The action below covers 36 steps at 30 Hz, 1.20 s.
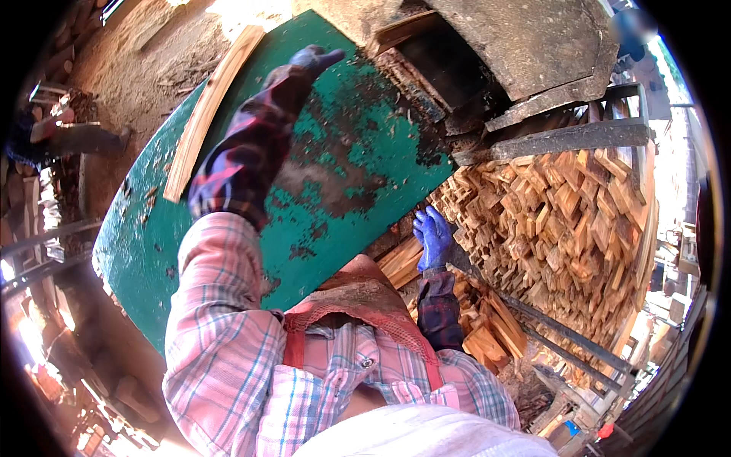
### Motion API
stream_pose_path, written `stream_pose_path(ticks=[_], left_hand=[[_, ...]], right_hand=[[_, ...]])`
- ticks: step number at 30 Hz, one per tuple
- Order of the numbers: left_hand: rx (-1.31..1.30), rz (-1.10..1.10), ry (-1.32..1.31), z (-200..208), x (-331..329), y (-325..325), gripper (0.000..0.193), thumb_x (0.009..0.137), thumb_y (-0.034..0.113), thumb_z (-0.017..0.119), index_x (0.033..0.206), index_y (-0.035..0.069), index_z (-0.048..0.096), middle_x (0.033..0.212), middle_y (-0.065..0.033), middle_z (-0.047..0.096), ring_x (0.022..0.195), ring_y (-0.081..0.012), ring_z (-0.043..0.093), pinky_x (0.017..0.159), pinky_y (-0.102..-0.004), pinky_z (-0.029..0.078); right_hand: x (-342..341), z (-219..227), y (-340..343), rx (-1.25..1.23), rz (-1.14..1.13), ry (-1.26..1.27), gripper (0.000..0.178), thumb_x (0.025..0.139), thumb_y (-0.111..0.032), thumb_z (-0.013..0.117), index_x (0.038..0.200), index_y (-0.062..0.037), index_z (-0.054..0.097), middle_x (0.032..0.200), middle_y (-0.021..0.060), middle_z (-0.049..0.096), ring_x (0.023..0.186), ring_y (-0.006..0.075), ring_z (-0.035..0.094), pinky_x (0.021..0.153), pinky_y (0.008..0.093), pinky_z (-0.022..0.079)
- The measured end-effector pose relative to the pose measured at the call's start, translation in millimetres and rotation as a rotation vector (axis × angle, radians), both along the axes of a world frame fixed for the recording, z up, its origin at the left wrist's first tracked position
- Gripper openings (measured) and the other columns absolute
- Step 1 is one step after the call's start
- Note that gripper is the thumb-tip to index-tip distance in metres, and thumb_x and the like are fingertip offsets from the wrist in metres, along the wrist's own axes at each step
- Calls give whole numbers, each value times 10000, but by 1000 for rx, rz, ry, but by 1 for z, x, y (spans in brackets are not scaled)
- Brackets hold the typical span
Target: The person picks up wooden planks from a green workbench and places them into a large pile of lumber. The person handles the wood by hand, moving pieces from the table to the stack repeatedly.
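Fingers (432, 228) of blue-gloved right hand (431, 240) spread on split sticks (563, 221), left hand (301, 72) empty, raised over chipped green table (350, 190).

From my remote view through the head camera I find no package, label, sign or screen anywhere in the frame. Nothing boxed or wrapped, no printed tag, no display panel. The rim of the picture is too blurred and overexposed for me to tell small items there, so I log none for this moment.
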<state>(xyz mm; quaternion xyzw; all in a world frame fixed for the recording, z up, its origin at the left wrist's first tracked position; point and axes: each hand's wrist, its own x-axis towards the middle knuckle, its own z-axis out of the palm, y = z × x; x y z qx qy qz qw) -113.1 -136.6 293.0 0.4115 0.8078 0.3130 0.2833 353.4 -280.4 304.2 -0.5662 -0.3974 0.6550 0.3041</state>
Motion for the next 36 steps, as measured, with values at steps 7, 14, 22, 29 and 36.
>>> stream_pose_path(ticks=[7, 14, 22, 29, 36], left_hand=[[224, 127, -720, -52, 43, 100, 654, 671, 144, 751, 1255, 92, 463, 1071, -79, 575, 979, -257, 551, 791, -389, 479], [389, 270, -1103, -67, 31, 89, 539, 836, 323, 602, 1244, 15, 430, 1109, -138, 540, 965, -259, 567, 764, -364, 512], [272, 519, -1075, -42, 37, -17, 454, 843, 374, 569, 1151, 44, 520, 949, -104, 604, 757, -216, 605, 609, -321, 512], [232, 692, -1383, 17, 53, -240, 488, 847, 367, 553, 1221, 66, 469, 1054, -102, 617, 911, -233, 617, 693, -401, 546], [267, 790, -1435, 33, 169, -396, 452, 853, 328, 573, 1153, 2, 491, 879, -144, 636, 720, -255, 646, 623, -349, 548]], right_hand=[[31, -6, 64, -54, -120, -8, 411, 885, -236, 544, 1239, -44, 461, 1116, 79, 573, 928, 152, 556, 804, 291, 448], [51, -29, 96, -139, -76, 1, 429, 887, -271, 546, 1252, -67, 452, 1146, 89, 560, 994, 186, 545, 862, 316, 429], [13, -16, 86, -80, 27, 18, 383, 867, -207, 584, 1213, -61, 507, 1053, 56, 613, 898, 138, 578, 770, 268, 468], [-51, 8, 28, -113, 120, 115, 343, 851, -179, 602, 1166, -60, 536, 1006, 24, 618, 839, 107, 584, 707, 231, 467], [-234, -34, -103, -259, 356, 141, 538, 796, -311, 680, 1190, -5, 478, 996, 70, 580, 898, 144, 552, 774, 290, 455]])
